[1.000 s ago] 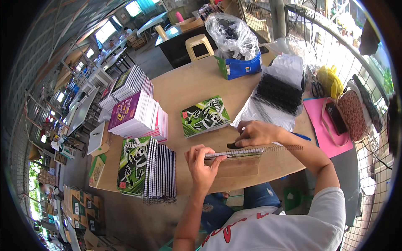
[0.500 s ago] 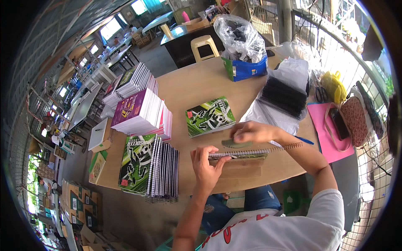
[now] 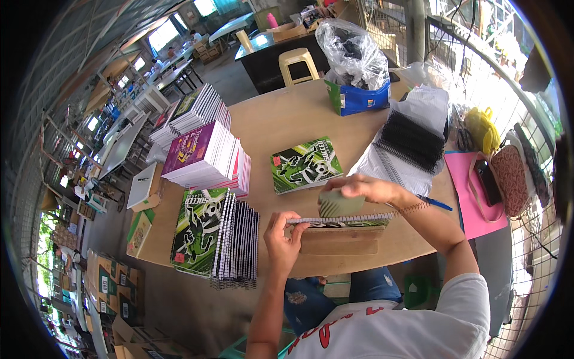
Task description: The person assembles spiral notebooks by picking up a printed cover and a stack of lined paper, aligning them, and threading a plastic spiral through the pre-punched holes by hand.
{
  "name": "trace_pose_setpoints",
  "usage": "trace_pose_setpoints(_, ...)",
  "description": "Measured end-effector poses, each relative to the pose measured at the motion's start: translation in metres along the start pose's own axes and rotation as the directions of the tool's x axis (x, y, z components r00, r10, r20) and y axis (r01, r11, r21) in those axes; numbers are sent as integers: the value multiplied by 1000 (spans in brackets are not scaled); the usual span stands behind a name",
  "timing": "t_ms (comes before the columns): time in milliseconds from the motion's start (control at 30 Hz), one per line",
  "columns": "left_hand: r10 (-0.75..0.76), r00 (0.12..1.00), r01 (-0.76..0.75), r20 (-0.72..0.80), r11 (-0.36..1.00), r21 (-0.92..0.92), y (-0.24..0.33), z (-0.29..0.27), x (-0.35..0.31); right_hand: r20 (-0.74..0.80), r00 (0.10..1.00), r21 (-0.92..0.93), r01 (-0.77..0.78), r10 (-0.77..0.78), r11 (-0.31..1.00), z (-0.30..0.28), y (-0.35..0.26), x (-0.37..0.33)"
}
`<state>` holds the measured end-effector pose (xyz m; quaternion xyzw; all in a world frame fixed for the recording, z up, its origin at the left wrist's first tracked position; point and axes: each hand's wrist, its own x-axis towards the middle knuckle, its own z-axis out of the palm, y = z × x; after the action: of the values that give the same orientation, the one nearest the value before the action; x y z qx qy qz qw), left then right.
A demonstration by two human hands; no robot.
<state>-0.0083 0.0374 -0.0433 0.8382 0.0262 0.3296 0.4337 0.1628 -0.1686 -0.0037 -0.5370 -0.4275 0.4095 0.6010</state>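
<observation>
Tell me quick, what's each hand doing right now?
Left hand: closed on the green-covered spiral notebook's edge.
Right hand: pressing a grey-green block onto its wire spiral.

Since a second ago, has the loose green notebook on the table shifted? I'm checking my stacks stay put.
No. The green notebook lies at the same spot between the purple-topped stack and the black spiral coils.

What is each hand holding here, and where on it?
Left hand grips the left end of the notebook stood on edge. Right hand presses a small grey-green block against the wire spiral on top.
</observation>
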Motion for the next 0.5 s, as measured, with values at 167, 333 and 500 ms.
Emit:
trace_pose_setpoints(167,-13,995,10,99,999,38,1,-2,2,-41,996,-585,-91,83,806,-14,15,12)
trace_pose_setpoints(333,-14,1000,14,15,1000,-11,0,2,3,128,980,-662,-30,153,749,-7,13,30)
trace_pose_setpoints(500,9,995,-10,98,1000,9,-3,-2,3,70,990,-350,-87,119,933,-1,5,37)
